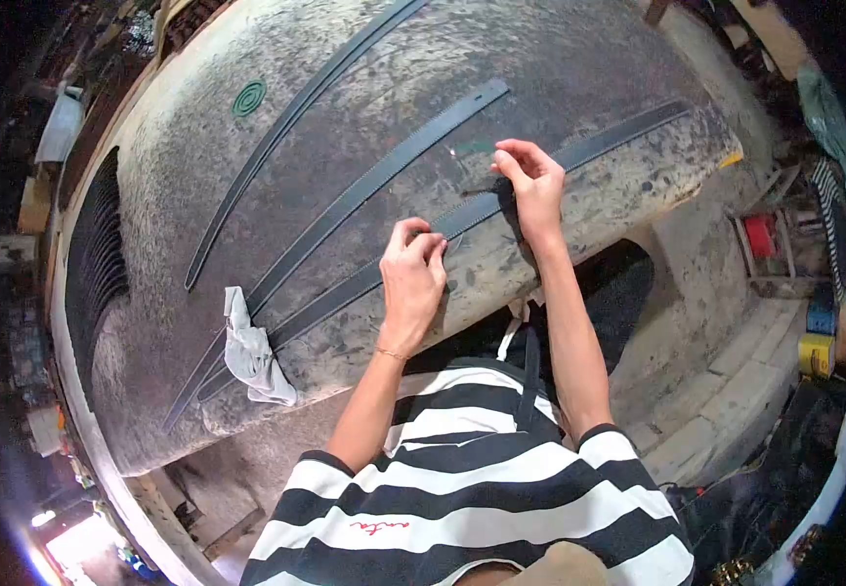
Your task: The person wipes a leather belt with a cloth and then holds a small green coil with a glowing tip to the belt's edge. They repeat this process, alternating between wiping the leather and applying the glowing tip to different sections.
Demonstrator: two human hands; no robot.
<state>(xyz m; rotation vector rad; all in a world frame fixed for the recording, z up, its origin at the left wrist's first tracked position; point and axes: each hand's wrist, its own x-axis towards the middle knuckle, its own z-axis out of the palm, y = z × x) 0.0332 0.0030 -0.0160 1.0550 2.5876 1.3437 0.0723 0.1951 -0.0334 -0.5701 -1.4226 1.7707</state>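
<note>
Several long dark leather strips lie across the worn table. My left hand [413, 275] is at the stitched strip [472, 212] nearest me, its thumb and fingers pinched together at the strip's edge; what they hold, if anything, is too small to name. My right hand [535, 184] is raised above the same strip, fingertips together at the end of a small thin green item [477, 148]. A second strip [374, 178] runs parallel behind, and a third [281, 122] lies farther back. A crumpled white cloth [252, 352] rests over the strips' left ends.
The table [169, 205] has a rounded front edge. On it are a green coil [249, 98] at the back left and a stack of dark curved strips [101, 234] at the far left. A red object [760, 235] and a yellow box [816, 355] stand to the right.
</note>
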